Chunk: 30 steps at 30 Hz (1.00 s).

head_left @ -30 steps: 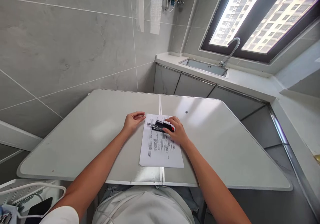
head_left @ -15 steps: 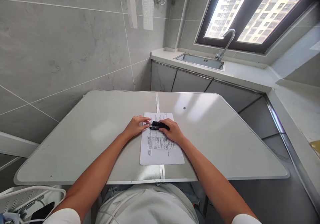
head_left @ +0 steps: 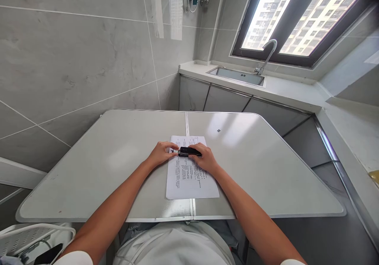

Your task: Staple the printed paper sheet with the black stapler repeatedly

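A black stapler (head_left: 186,151) lies sideways over the upper part of a printed sheet of paper (head_left: 189,186). My right hand (head_left: 205,158) is wrapped round its right end, thumb on the near side and fingers on the far side. At the stapler's left end, my left hand (head_left: 161,153) has its thumb and fingertips on either side of a small silvery part (head_left: 179,151). Those fingertips appear to touch the end. Whether something small sits between them is too fine to make out.
Small dark pieces, which look like staple strips (head_left: 218,130), lie on the white table (head_left: 251,178) at the back right. A white basket (head_left: 35,233) with a dark object is at the lower left. Behind stand a counter with a sink (head_left: 237,75) and a tap (head_left: 268,55).
The stapler's two arms, slightly apart at the left end before, now look closer together. The left fingertips have shifted a little against that end. The whole view has moved slightly.
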### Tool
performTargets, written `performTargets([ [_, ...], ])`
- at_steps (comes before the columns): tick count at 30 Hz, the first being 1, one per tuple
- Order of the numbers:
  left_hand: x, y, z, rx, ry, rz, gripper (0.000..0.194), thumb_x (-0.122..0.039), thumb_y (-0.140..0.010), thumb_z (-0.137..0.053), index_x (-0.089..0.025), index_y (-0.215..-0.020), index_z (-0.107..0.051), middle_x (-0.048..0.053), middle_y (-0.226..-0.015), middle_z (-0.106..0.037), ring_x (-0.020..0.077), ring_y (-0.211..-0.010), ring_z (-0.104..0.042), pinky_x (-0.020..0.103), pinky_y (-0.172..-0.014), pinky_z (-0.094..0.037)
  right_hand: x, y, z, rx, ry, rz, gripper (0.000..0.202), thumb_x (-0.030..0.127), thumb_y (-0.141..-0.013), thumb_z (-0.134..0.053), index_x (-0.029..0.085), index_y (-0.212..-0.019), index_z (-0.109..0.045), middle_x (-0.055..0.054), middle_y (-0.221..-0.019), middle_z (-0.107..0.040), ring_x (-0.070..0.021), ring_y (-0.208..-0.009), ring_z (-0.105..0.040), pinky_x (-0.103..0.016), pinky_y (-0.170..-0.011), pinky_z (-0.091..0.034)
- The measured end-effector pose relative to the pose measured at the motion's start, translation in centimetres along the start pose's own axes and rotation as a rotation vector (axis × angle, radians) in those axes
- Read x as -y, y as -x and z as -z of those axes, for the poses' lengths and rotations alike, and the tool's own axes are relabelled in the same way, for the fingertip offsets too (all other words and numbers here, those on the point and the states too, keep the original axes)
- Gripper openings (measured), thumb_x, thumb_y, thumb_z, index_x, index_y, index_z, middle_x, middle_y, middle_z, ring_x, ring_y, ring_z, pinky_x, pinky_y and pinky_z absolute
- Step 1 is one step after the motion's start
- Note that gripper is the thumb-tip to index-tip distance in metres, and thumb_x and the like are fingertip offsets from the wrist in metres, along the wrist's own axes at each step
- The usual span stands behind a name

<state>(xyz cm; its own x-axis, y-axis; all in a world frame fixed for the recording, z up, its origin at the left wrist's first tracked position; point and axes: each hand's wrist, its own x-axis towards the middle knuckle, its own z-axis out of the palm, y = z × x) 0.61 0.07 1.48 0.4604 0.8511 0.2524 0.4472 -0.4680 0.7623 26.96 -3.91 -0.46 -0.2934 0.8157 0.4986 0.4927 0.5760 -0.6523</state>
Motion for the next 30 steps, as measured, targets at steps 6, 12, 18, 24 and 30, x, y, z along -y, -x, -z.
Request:
performTargets([
  [6,-0.3,-0.1,0.2,-0.008,0.042,-0.170,0.009,-0.032,-0.087,-0.077,-0.027,-0.092,-0.083,0.002,-0.098,-0.081,0.0217,-0.093,-0.073,0.038,-0.088,-0.057,0.0,-0.1,0.4,-0.053,-0.032,-0.004,0.028,0.024,-0.087,-0.075,0.028,-0.114,-0.071,-0.003,-0.095,-0.074,-0.0231,-0.088,-0.067,-0.039,-0.079,-0.055],
  [12,0.0,-0.1,0.2,-0.039,-0.002,-0.175,0.016,-0.040,-0.088,-0.077,-0.029,-0.097,-0.083,0.004,-0.097,-0.082,0.0233,-0.094,-0.071,0.042,-0.089,-0.056,-0.1,-0.1,0.5,-0.064,-0.047,-0.014,0.029,0.025,-0.086,-0.075,0.028,-0.115,-0.071,-0.004,-0.095,-0.074,-0.0230,-0.088,-0.068,-0.038,-0.079,-0.056],
  [18,-0.1,0.0,1.0,0.010,-0.058,-0.181,0.020,-0.048,-0.089,-0.075,-0.031,-0.096,-0.083,0.005,-0.100,-0.081,0.0255,-0.101,-0.069,0.047,-0.096,-0.053,0.0,-0.2,0.8,-0.048,-0.074,-0.041,0.029,0.030,-0.086,-0.076,0.027,-0.114,-0.072,-0.005,-0.097,-0.075,-0.0237,-0.089,-0.070,-0.040,-0.081,-0.057],
  [24,0.5,0.1,2.5,0.066,-0.196,-0.242,0.021,-0.046,-0.096,-0.066,-0.033,-0.099,-0.082,0.005,-0.109,-0.080,0.0241,-0.103,-0.067,0.049,-0.104,-0.045,-0.8,-0.3,2.0,-0.052,-0.116,-0.069,0.029,0.035,-0.084,-0.078,0.026,-0.111,-0.074,-0.004,-0.097,-0.076,-0.0220,-0.083,-0.070,-0.038,-0.077,-0.057],
  [30,0.4,0.1,2.2,0.124,-0.233,-0.321,0.026,-0.038,-0.102,-0.058,-0.034,-0.094,-0.082,0.003,-0.113,-0.078,0.0230,-0.101,-0.064,0.045,-0.100,-0.042,-0.5,-0.3,2.2,0.023,-0.173,-0.052,0.028,0.037,-0.085,-0.078,0.027,-0.111,-0.075,-0.003,-0.097,-0.076,-0.0205,-0.081,-0.070,-0.035,-0.075,-0.055],
])
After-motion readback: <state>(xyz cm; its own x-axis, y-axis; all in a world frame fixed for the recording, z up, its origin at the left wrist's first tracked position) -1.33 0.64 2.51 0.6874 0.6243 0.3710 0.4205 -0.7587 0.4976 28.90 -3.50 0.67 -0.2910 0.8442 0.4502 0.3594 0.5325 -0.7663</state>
